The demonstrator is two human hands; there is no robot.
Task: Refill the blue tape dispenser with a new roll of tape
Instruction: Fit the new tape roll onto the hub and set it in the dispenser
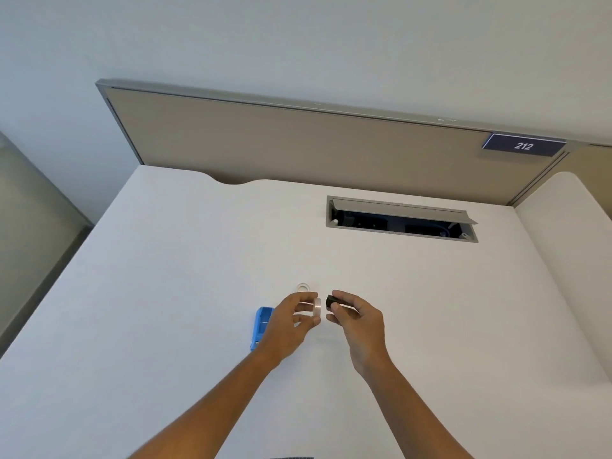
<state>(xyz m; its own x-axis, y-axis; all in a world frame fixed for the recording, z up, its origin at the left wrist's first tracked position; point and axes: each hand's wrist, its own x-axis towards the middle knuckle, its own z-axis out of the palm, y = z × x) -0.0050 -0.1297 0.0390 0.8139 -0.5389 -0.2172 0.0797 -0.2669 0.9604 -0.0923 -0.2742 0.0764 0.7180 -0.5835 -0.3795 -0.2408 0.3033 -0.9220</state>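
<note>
My left hand (291,323) holds a clear roll of tape (317,306) on edge between thumb and fingers, above the white desk (165,276). Just to its right, my right hand (357,321) pinches a small black spool core (331,302), a short gap away from the roll. The blue tape dispenser (261,326) lies open on the desk behind my left hand, partly hidden by it. A second small clear ring, an empty tape core (303,287), lies flat on the desk just beyond my hands.
A cable tray opening (400,220) with a raised grey flap is set into the desk at the back right. A tan partition panel (298,144) stands along the far edge, with a sign reading 212 (523,146).
</note>
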